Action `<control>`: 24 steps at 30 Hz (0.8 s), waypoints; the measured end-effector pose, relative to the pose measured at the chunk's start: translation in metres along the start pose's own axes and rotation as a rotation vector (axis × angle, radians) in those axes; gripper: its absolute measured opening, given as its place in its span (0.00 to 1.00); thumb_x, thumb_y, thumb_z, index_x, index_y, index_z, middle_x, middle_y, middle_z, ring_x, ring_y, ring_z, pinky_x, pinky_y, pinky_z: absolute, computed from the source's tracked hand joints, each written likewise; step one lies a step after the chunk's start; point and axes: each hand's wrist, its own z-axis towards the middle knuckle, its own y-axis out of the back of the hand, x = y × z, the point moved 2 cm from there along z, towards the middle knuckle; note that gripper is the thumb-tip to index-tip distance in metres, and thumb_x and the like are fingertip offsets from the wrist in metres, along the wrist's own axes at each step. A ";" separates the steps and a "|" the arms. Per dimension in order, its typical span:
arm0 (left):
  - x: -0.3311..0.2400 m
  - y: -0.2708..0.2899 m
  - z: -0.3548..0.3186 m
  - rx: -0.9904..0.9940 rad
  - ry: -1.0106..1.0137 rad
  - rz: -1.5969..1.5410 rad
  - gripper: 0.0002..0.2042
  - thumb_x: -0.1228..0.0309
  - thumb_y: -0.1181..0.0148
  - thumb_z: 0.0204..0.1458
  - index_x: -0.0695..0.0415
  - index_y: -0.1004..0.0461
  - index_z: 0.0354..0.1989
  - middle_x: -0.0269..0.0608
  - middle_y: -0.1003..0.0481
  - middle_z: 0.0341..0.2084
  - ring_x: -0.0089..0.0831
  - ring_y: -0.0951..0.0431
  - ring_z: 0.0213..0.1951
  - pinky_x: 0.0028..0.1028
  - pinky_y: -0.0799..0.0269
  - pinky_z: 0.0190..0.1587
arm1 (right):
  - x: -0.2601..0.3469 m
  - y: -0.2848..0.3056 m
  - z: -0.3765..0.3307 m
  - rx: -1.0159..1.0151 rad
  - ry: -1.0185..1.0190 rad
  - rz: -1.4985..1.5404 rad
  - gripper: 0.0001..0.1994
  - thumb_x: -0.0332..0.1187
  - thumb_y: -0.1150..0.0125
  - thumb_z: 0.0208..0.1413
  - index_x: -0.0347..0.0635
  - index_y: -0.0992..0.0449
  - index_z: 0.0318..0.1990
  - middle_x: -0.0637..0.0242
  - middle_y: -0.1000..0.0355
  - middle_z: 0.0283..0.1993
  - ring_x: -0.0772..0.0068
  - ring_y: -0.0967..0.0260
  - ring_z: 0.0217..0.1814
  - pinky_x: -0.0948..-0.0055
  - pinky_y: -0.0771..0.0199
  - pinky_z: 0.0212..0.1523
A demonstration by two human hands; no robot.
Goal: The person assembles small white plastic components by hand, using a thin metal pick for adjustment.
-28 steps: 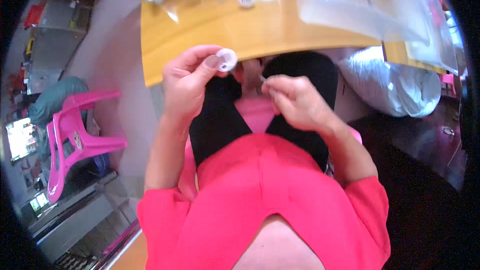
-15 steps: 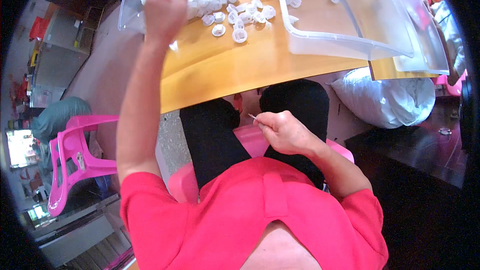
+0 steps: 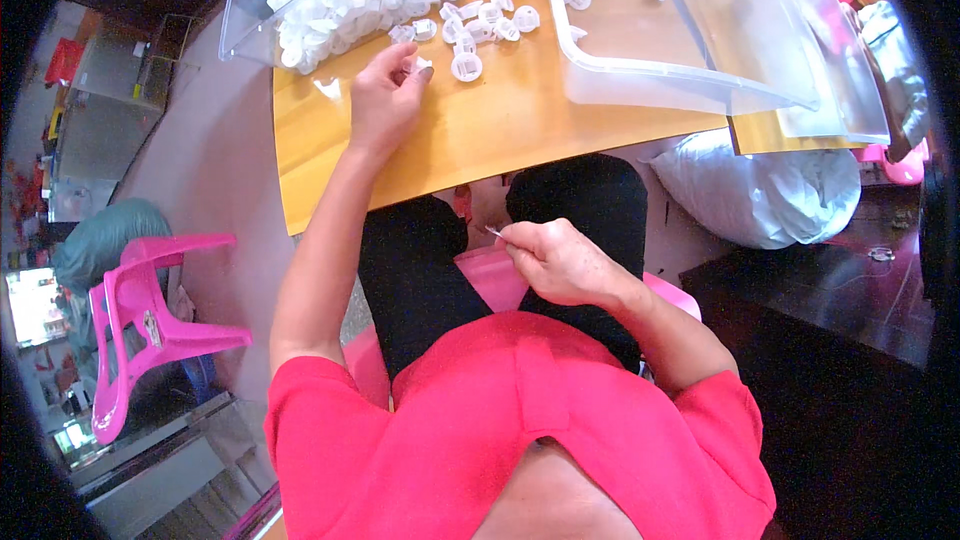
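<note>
My left hand (image 3: 385,105) is over the near left part of the table, thumb and fingers pinched on a small white plastic piece (image 3: 422,64), mostly covered by the fingertips. Just beyond and to its right, several round white plastic caps (image 3: 466,67) lie loose on the wood. Above my lap, my right hand (image 3: 565,262) is closed around a small thin tool (image 3: 493,231). Only the tool's narrow pale tip sticks out past the thumb and forefinger; its kind cannot be made out.
A clear bin (image 3: 245,15) heaped with white plastic pieces stands at the table's far left. Another clear bin (image 3: 640,80) is at the right, with a few pieces inside. The table edge (image 3: 500,168) runs above my knees. A pink stool (image 3: 165,335) stands left, a white sack (image 3: 765,190) right.
My left hand has come back from over the left bin toward me and right, down to the table, now with a white piece in its fingers. The right hand has hardly moved.
</note>
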 end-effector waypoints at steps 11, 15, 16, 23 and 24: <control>-0.050 -0.001 -0.150 0.194 0.631 -1.256 0.14 0.69 0.53 0.60 0.63 0.33 0.51 0.51 0.25 0.40 0.31 0.25 0.37 0.24 0.30 0.37 | 0.005 -0.007 0.004 -0.210 0.013 0.206 0.10 0.29 0.44 0.56 0.31 0.28 0.41 0.73 0.31 0.26 0.86 0.36 0.26 0.82 0.35 0.26; -0.058 -0.013 -0.171 0.091 0.533 -1.009 0.14 0.70 0.50 0.58 0.64 0.32 0.50 0.44 0.25 0.39 0.26 0.26 0.38 0.23 0.31 0.40 | 0.014 -0.013 0.004 -0.214 -0.145 0.387 0.09 0.31 0.46 0.55 0.31 0.26 0.31 0.62 0.28 0.22 0.80 0.33 0.23 0.73 0.31 0.25; -0.058 -0.013 -0.173 0.094 0.537 -1.014 0.14 0.70 0.50 0.58 0.64 0.32 0.50 0.44 0.25 0.39 0.26 0.26 0.38 0.23 0.31 0.40 | 0.009 -0.013 0.004 -0.216 -0.152 0.385 0.09 0.31 0.46 0.55 0.31 0.26 0.31 0.62 0.28 0.22 0.80 0.33 0.23 0.73 0.31 0.25; -0.058 -0.001 -0.174 0.275 0.604 -0.961 0.09 0.76 0.47 0.56 0.63 0.30 0.44 0.36 0.24 0.34 0.20 0.26 0.32 0.19 0.31 0.33 | 0.002 -0.009 0.001 -0.243 -0.084 0.162 0.08 0.30 0.46 0.52 0.33 0.26 0.29 0.58 0.30 0.21 0.75 0.31 0.23 0.72 0.31 0.25; -0.055 0.001 -0.174 0.313 0.605 -0.981 0.09 0.77 0.47 0.55 0.63 0.31 0.43 0.37 0.24 0.33 0.20 0.26 0.31 0.19 0.31 0.32 | 0.003 -0.010 0.001 -0.235 -0.057 0.107 0.08 0.29 0.47 0.52 0.33 0.26 0.30 0.57 0.29 0.21 0.72 0.30 0.23 0.71 0.30 0.26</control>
